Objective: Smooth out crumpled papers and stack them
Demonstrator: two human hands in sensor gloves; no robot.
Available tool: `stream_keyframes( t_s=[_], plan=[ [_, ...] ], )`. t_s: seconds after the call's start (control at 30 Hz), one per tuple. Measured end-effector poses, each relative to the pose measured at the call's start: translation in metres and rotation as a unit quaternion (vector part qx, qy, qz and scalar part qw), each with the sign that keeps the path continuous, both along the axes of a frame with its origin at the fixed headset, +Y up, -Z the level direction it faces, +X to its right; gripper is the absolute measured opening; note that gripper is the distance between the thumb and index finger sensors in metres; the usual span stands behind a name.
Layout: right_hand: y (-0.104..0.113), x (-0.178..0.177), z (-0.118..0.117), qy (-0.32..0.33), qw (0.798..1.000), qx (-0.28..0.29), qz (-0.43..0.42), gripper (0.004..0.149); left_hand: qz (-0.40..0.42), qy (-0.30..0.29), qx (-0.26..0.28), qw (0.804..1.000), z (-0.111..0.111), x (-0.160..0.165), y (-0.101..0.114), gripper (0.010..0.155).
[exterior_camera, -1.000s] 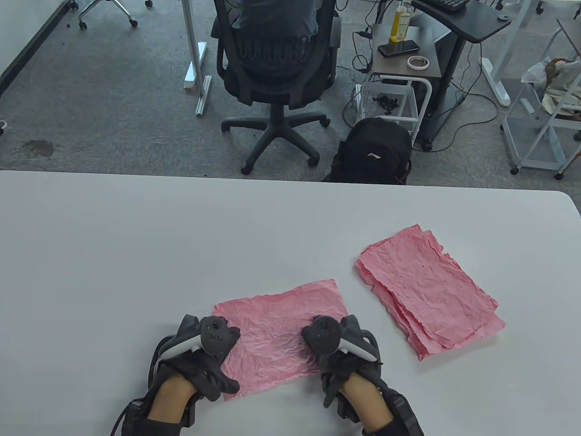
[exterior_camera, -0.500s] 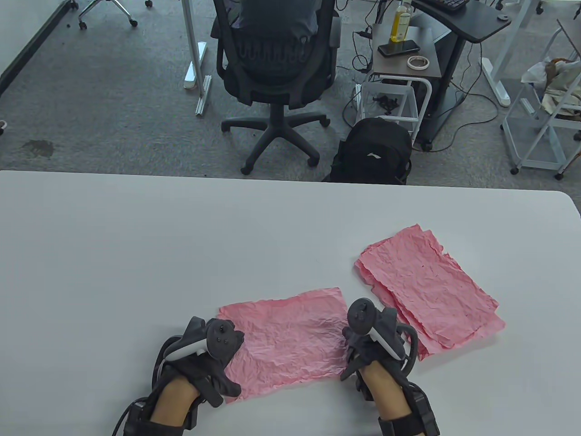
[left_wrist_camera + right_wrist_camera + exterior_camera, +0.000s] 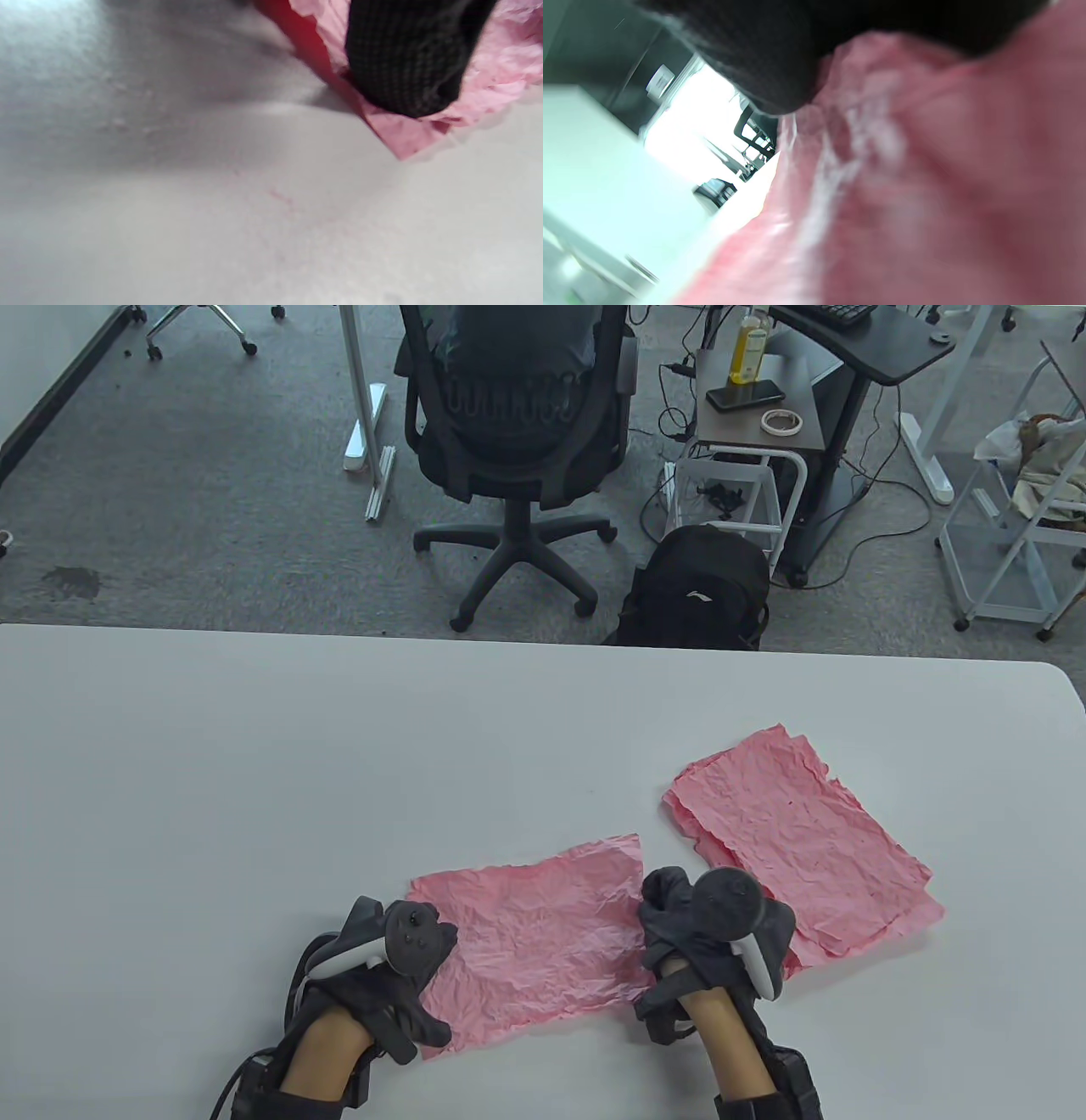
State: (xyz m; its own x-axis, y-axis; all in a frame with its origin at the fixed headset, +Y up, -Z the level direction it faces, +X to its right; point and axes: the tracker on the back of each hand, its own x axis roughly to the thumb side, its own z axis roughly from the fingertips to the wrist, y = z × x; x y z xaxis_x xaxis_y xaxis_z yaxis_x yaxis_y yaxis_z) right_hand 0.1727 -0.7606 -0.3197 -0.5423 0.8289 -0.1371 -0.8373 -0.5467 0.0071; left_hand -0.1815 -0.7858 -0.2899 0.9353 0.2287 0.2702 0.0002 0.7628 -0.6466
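A wrinkled pink sheet (image 3: pixel 534 933) lies flat near the table's front edge. My left hand (image 3: pixel 417 984) rests on its left edge; in the left wrist view a gloved fingertip (image 3: pixel 403 63) presses down the sheet's corner (image 3: pixel 398 135). My right hand (image 3: pixel 660 923) is at the sheet's right edge with its fingers curled on it. In the right wrist view the pink paper (image 3: pixel 925 190) sits close under a dark gloved finger (image 3: pixel 755 55). A stack of flattened pink sheets (image 3: pixel 797 848) lies to the right, just beyond my right hand.
The white table (image 3: pixel 339 772) stretches bare to the left and back. Beyond its far edge stand an office chair (image 3: pixel 517 432), a black backpack (image 3: pixel 700 589) and a side cart (image 3: pixel 755 415).
My right hand slid from the middle of the sheet to its right edge and rolled over there. The sheet shifted slightly right. My left hand barely moved.
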Motion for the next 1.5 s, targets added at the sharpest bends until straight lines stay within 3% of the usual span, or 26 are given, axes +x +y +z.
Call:
stream_keyframes(
  t_s=[0.1,0.2,0.3,0.37,0.43,0.5,0.63,0.8,0.97,1.17,1.23,1.33,1.5],
  plan=[
    [-0.010,0.005,0.000,0.018,0.987,-0.077,-0.138,0.082,0.003,0.002,-0.001,1.000,0.000,0.000,0.000,0.109],
    [-0.016,0.008,-0.001,0.048,0.980,-0.108,-0.159,0.091,0.002,0.002,-0.002,1.000,0.000,0.000,0.000,0.109],
    [-0.017,0.004,-0.001,0.090,0.980,-0.132,-0.119,0.082,0.004,-0.001,-0.001,1.000,0.000,0.000,0.000,0.108],
    [-0.016,-0.001,-0.002,0.093,0.985,-0.127,-0.073,0.060,0.006,-0.001,-0.003,1.000,-0.001,0.000,0.000,0.108],
    [-0.012,-0.002,-0.001,0.073,0.992,-0.100,-0.023,0.043,0.007,-0.004,-0.002,1.000,-0.001,0.000,0.000,0.108],
    [-0.005,0.001,-0.001,0.058,0.995,-0.072,-0.030,0.041,0.010,-0.007,0.007,1.000,-0.001,0.000,0.000,0.102],
    [0.008,0.032,0.000,-0.012,0.990,-0.003,-0.144,0.042,0.042,0.026,0.101,0.994,-0.004,-0.008,0.015,0.093],
    [0.021,0.092,0.010,-0.175,0.943,0.112,-0.259,0.043,0.071,0.056,0.239,0.967,-0.001,-0.015,0.036,0.091],
    [0.020,0.140,0.025,-0.287,0.889,0.165,-0.316,0.044,0.071,0.054,0.272,0.958,0.001,-0.011,0.039,0.091],
    [0.001,0.170,0.031,-0.343,0.892,0.136,-0.262,0.045,0.069,0.048,0.261,0.962,0.001,-0.009,0.036,0.090],
    [0.004,0.170,0.031,-0.337,0.912,0.127,-0.197,0.048,0.072,0.048,0.259,0.962,0.002,-0.009,0.036,0.090],
    [0.014,0.168,0.032,-0.344,0.924,0.139,-0.093,0.047,0.075,0.049,0.263,0.960,0.003,-0.010,0.036,0.090],
    [0.020,0.166,0.035,-0.355,0.923,0.149,0.017,0.062,0.079,0.049,0.262,0.961,0.004,-0.010,0.037,0.090]
  ],
)
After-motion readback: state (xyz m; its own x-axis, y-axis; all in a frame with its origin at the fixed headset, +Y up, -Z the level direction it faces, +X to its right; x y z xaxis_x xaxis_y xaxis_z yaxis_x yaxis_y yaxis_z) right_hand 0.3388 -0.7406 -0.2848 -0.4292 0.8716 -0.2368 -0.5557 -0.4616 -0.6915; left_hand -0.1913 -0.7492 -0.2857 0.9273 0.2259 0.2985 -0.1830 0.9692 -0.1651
